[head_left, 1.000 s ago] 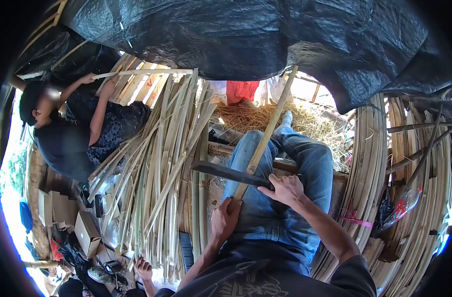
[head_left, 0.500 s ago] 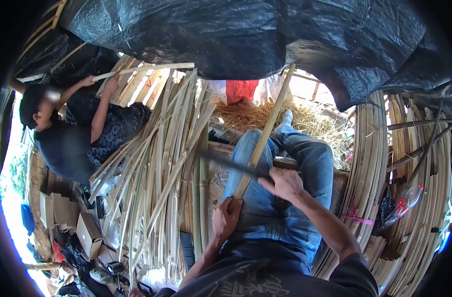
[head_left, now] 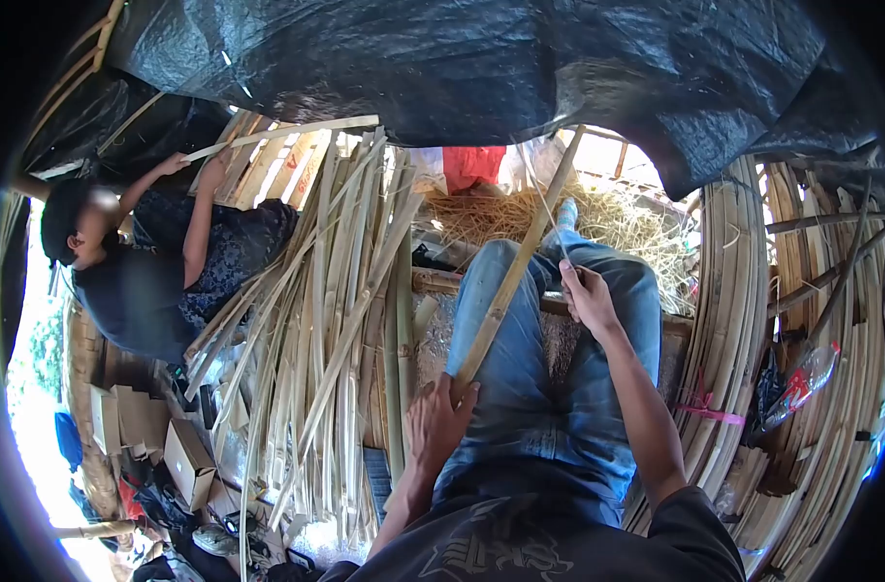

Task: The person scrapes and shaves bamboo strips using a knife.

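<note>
A long split bamboo strip (head_left: pixel 520 276) slants up across my left thigh, its far end just below the dark sheeting. Low on this strip, my left hand (head_left: pixel 436 419) is wrapped around the near end. My right hand (head_left: pixel 588 299) is closed on a long-bladed knife (head_left: pixel 549 213), apart from the strip and to its right. The blade points up and away and shows almost edge-on as a thin line. Its handle is mostly hidden in my fingers.
A pile of bamboo strips (head_left: pixel 336 262) lies to my left. Beyond it a co-worker (head_left: pixel 137 267) holds another strip. Bundled strips (head_left: pixel 728 291) and a plastic bottle (head_left: pixel 801 385) are at right. Straw (head_left: pixel 627 238) lies ahead; black sheeting (head_left: pixel 442 73) hangs low overhead.
The knife has swung from lying across the strip, pointing left, to pointing up and away. My right hand has moved forward and right. My left hand still grips the strip.
</note>
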`<state>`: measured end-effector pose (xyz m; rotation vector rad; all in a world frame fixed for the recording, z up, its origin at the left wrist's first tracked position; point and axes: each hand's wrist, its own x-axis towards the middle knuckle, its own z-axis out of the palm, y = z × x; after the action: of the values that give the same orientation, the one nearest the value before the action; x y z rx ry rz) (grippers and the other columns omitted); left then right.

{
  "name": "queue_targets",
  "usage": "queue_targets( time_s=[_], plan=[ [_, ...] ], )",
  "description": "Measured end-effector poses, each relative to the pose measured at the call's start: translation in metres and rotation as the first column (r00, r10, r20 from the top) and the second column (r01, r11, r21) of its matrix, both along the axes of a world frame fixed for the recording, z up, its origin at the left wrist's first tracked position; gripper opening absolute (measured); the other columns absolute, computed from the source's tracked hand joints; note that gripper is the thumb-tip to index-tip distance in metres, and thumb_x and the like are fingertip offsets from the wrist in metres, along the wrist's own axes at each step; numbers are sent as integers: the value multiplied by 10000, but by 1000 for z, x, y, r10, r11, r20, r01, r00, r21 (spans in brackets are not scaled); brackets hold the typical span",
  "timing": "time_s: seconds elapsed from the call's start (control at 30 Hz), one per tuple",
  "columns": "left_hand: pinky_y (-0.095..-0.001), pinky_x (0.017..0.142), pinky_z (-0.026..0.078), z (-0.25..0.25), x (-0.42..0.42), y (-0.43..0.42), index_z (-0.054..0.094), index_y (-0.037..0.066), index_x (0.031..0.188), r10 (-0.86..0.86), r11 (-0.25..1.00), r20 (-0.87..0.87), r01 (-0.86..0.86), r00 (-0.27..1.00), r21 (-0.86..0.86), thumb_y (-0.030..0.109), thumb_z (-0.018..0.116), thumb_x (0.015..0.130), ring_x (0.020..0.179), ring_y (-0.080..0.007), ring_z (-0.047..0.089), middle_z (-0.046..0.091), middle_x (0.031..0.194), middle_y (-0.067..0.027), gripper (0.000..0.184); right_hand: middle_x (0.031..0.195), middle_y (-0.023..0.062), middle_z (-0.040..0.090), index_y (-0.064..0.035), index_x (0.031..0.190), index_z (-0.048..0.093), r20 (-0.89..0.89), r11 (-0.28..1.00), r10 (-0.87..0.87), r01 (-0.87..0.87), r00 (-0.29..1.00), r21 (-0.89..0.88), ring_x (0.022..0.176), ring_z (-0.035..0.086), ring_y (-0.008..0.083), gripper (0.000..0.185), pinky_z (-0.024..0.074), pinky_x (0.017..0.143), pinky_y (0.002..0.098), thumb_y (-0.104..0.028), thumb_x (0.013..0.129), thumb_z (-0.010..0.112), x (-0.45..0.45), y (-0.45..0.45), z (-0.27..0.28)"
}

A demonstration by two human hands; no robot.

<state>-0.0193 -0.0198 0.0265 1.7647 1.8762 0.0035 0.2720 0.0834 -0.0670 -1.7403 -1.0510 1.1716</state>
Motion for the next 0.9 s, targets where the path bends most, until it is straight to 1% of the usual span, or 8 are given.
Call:
queue_targets(
  time_s=[0.13, 0.27, 0.33, 0.4, 0.67, 0.77, 0.83, 0.9],
  plan=[
    [-505, 1050, 417, 30, -7, 6, 565, 35, 1277, -121, 928, -200, 183, 972, 326, 444, 665, 945, 1208, -404, 576, 617, 1209, -220, 536, 569, -46, 440, -105, 774, 493, -329, 993, -100, 116, 939, 29, 430, 425, 48, 469, 357, 384, 245, -494, 988, 643, -4, -14, 12],
    [-542, 1198, 225, 79, 11, 24, 442, 52, 1432, -190, 947, 395, 61, 899, 315, 534, 584, 947, 1402, -404, 399, 450, 1443, -241, 699, 559, -49, 432, -114, 778, 490, -457, 974, -204, 228, 866, -3, 417, 412, 52, 438, 344, 375, 250, -457, 983, 669, 1, -13, 19],
    [-527, 1226, 172, 93, 28, 31, 322, 87, 1526, -23, 1000, 946, 1, 322, 24, 634, 430, 969, 1465, -400, 307, 351, 1537, -246, 788, 559, -50, 426, -120, 773, 491, -511, 955, -269, 294, 817, -32, 411, 405, 58, 434, 335, 375, 247, -452, 974, 684, 4, -10, 16],
    [-511, 1253, 119, 99, 42, 32, 202, 123, 1619, 278, 959, 857, 175, -434, -222, 734, 276, 991, 1529, -397, 215, 253, 1632, -251, 880, 563, -48, 431, -118, 776, 502, -527, 953, -274, 303, 804, -34, 413, 409, 58, 426, 339, 375, 248, -446, 971, 691, 7, -8, 12],
    [-505, 1257, 137, 78, 79, 38, 138, 155, 1633, 461, 886, 696, 234, -550, -401, 708, 222, 1011, 1540, -372, 193, 188, 1656, -242, 837, 607, -6, 548, -22, 874, 600, -343, 989, -27, 75, 939, 127, 444, 499, 82, 338, 403, 395, 271, -319, 957, 738, 4, -10, 4],
    [-472, 1219, 271, 64, 82, 43, 351, 120, 1557, 179, 969, 978, 192, -103, -157, 468, 428, 1064, 1455, -374, 385, 400, 1560, -243, 608, 621, 12, 593, 15, 986, 651, -318, 978, 180, -135, 931, 159, 495, 577, 98, 352, 467, 456, 275, -322, 950, 743, -12, -6, 1],
    [-450, 1153, 377, 70, 89, 40, 517, 34, 1413, -580, 814, 598, 356, 554, 460, 151, 574, 1011, 1351, -375, 515, 558, 1419, -224, 422, 634, 25, 617, 11, 967, 645, -88, 951, 280, -265, 956, 159, 510, 599, 104, 364, 486, 474, 284, -339, 945, 742, -19, -4, 2],
    [-426, 1126, 402, 81, 97, 28, 570, -40, 1335, -582, 813, 642, 355, 499, 461, 20, 603, 969, 1315, -356, 552, 601, 1360, -210, 372, 636, 36, 632, 12, 954, 638, -188, 949, 315, -310, 930, 57, 528, 627, 115, 399, 506, 494, 292, -372, 931, 749, -30, -2, -4]
  ],
)
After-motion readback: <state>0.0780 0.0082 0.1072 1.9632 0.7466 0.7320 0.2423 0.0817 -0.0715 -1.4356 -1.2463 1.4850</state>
